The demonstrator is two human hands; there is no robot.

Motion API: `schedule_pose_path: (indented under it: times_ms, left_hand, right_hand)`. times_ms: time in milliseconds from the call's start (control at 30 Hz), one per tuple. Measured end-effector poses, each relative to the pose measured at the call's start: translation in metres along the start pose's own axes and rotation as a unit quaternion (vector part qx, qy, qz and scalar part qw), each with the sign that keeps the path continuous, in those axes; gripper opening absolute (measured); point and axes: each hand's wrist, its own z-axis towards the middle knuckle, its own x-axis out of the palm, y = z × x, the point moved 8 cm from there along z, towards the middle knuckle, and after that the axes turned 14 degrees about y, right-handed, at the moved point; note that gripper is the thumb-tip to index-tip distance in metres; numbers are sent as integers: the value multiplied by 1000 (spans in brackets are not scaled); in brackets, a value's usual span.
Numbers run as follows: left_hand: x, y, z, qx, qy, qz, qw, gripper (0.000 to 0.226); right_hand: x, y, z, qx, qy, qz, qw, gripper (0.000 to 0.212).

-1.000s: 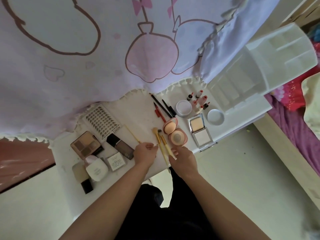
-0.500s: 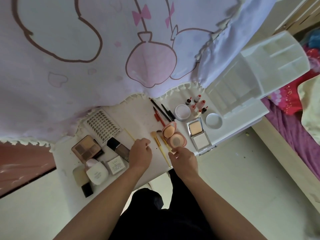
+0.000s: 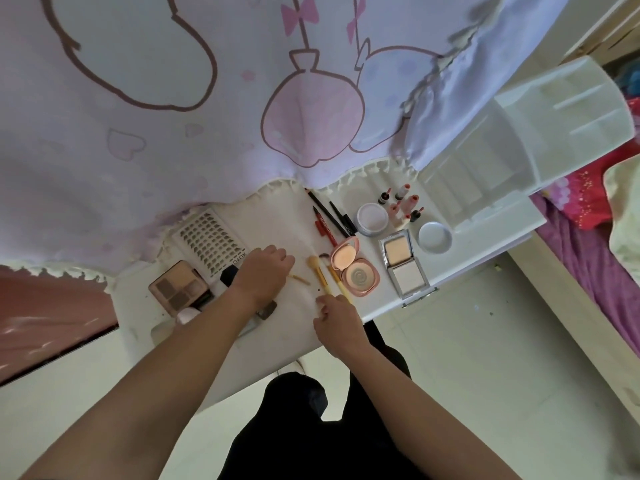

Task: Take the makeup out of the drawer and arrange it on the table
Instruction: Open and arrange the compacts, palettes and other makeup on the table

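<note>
Makeup brushes [image 3: 321, 275] are laid on desk [image 3: 287, 327] between hands; thin stick [image 3: 300, 279] is held by left hand [image 3: 261, 275]; right hand [image 3: 337, 318] is curled at handle ends, grip unclear.

Thin stick [image 3: 300, 279] half under left hand [image 3: 265, 271]

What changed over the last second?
Left hand moved further onto the table and leftward, over the foundation bottle; only a short end of the thin stick it held shows beside it. Right hand shifted left, fingers at the near ends of the yellow brushes. Pink compact, eyeshadow palette, pencils unmoved.
</note>
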Motion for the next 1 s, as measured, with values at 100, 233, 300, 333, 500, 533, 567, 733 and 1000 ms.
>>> schedule_pose_path:
  times_ms: [100,233,300,333,500,533,567,733,1000]
  left_hand:
    - [-8,5,-12,-31,-78,-96,992,21]
    - [14,-6,-7,-39,34,-59,997,29]
    - [21,-7,-2,-50,66,-19,996,29]
    - [21,-9,1,-56,69,-2,996,27]
    - [15,-19,8,-18,82,51,995,21]
    - [10,-20,7,-13,66,54,996,17]
    - [5,-21,4,-13,50,50,997,10]
    - [-30,4,-26,-95,-181,-272,941,8]
    - [33,-24,-64,-287,-99,-770,561,8]
  right_hand:
    - [1,-1,-4,-6,-3,-2,1000,43]
    - [1,1,-4,-5,-12,-2,1000,44]
    - [2,1,-5,-16,-12,-10,1000,43]
    - [3,0,-5,-21,-10,-17,1000,43]
    - [9,-5,-10,-26,-1,-40,999,51]
    - [10,-5,-11,-28,4,-48,998,53]
    - [11,-4,-12,-30,12,-60,998,54]
    - [14,8,-17,-39,30,-145,988,53]
    - [-10,-5,-21,-31,52,-54,997,43]
